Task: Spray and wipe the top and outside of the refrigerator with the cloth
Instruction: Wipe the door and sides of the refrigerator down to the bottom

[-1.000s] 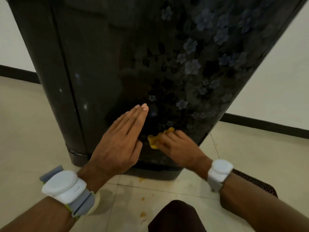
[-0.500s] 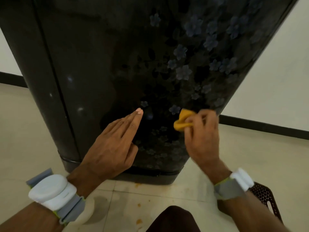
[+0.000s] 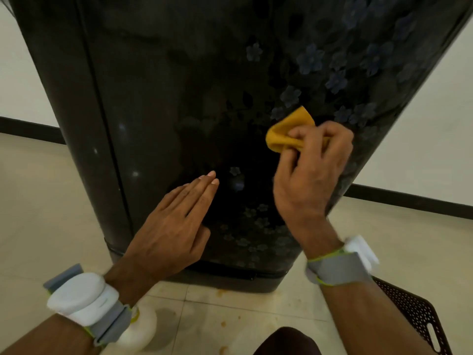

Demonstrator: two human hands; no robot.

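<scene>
your right hand (image 3: 307, 180) grips the cloth (image 3: 286, 131), a yellow one bunched into a wad, with the fingers (image 3: 330, 139) curled over it and the thumb pinching from below. the cloth sits against the front of the fridge (image 3: 179, 98), right of the door's middle, among the pale flowers printed on the dark glossy panel; one corner of it sticks up past your knuckles. your left hand (image 3: 174, 226) lies flat on the same door, lower and to the left of the cloth, its fingers (image 3: 204, 185) straight and held close together, pointing up and to the right, holding nothing. the two hands are near each other but apart. each wrist carries a grey band with a white block on it. the fridge stands on a pale tiled floor (image 3: 38, 213), and a few orange-brown spots (image 3: 221, 293) mark the tiles just in front of its base. a white bottle (image 3: 143, 326) shows on the floor under your left wrist, mostly hidden by the band. a dark perforated basket (image 3: 414, 311) sits at the lower right, beside your right forearm. white walls with a dark skirting run behind the fridge on both sides.
</scene>
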